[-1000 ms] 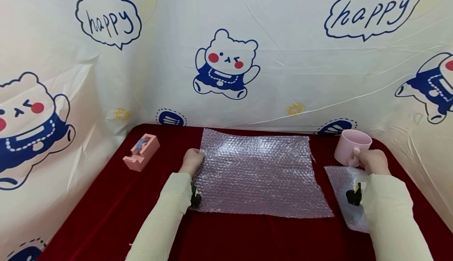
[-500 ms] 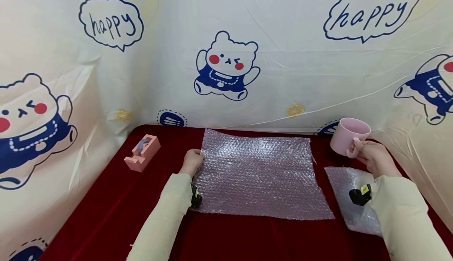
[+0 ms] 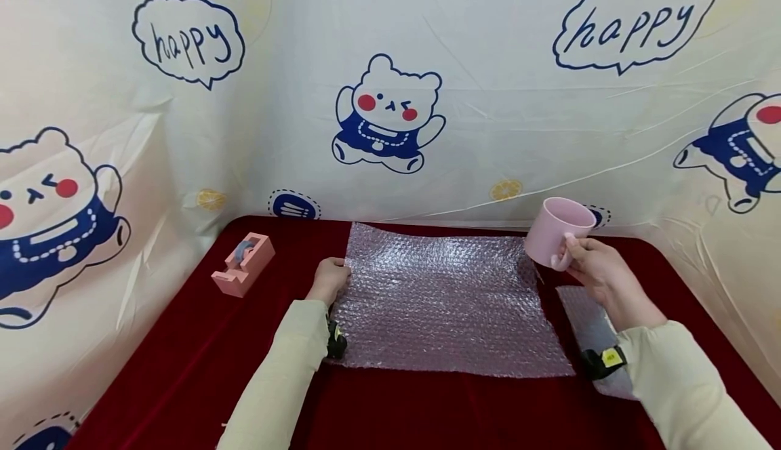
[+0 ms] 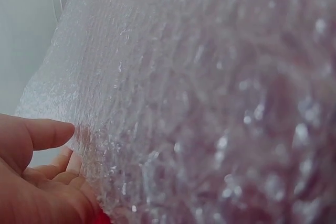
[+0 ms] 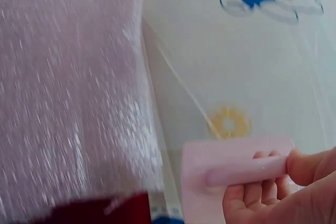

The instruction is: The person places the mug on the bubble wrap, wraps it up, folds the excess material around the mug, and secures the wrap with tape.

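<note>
A: What did the left hand [image 3: 331, 276] have hold of?

B: The left edge of the bubble wrap sheet [image 3: 445, 308], toward its far end. Thumb and fingers were drawn together in a pinch there. The sheet was spread over the red tablecloth [image 3: 427, 409].

A: And the right hand [image 3: 604, 274]?

B: It gripped the pink mug [image 3: 549, 234] by its handle [image 5: 247, 171], fingers hooked through the loop and thumb pressed against it.

A: Where exactly was the mug?

B: At the sheet's far right corner, mouth upward and leaning a little. The head view had it covering that corner; I couldn't tell whether its base touched the sheet.

A: What else was around the sheet?

B: A smaller bubble wrap piece [image 3: 582, 314] lay just to its right, partly hidden by the right sleeve [image 3: 683, 382]. Well off to its left sat a pink tape dispenser [image 3: 255, 264] with a bluish roll [image 3: 245, 249] in it. Beyond its far edge hung a pale printed backdrop [image 3: 488, 138].

A: And the cameras?

B: One black wrist camera [image 3: 335, 340] showed at its left edge, another [image 3: 596, 364] by its near right corner.
</note>
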The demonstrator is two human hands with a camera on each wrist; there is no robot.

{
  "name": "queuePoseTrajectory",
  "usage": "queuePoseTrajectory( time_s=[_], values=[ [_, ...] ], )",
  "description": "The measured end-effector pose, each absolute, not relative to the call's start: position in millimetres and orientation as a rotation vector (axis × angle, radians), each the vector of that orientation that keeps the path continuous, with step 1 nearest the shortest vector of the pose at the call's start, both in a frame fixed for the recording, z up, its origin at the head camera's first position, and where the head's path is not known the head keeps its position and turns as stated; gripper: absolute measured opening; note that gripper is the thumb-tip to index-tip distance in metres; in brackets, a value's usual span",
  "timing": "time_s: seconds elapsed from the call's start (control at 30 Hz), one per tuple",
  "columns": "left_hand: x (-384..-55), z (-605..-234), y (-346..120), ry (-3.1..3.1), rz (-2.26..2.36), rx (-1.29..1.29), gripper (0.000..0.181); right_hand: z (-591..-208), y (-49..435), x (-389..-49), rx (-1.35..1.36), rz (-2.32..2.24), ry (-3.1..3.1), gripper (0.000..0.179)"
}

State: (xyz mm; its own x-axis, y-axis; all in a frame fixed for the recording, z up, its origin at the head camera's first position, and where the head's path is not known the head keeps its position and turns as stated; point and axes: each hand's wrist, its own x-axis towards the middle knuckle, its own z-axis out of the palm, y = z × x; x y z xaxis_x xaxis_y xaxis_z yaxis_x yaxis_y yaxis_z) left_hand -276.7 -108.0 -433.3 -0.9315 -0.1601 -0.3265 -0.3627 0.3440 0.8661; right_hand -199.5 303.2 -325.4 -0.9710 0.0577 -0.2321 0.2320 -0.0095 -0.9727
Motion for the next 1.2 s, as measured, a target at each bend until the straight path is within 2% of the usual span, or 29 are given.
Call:
queuePoseTrajectory(
  time_s=[0.27,0.53,1.2],
  values=[
    [-274.9,-432.3,-109.0,2.397,1.653,-0.488,0.042,-341.3,244.6,-189.4,0.396,-2.179,2.169,0.022],
    [-275.8,-434.7,-108.2,2.381,1.661,-0.471,0.043,-370.0,192.0,-183.7,0.514,-2.305,2.181,0.011],
    [-275.1,-436.9,-110.0,2.346,1.721,-0.474,0.042,-414.3,89.1,-194.9,0.746,-2.588,2.129,0.009]
  ],
)
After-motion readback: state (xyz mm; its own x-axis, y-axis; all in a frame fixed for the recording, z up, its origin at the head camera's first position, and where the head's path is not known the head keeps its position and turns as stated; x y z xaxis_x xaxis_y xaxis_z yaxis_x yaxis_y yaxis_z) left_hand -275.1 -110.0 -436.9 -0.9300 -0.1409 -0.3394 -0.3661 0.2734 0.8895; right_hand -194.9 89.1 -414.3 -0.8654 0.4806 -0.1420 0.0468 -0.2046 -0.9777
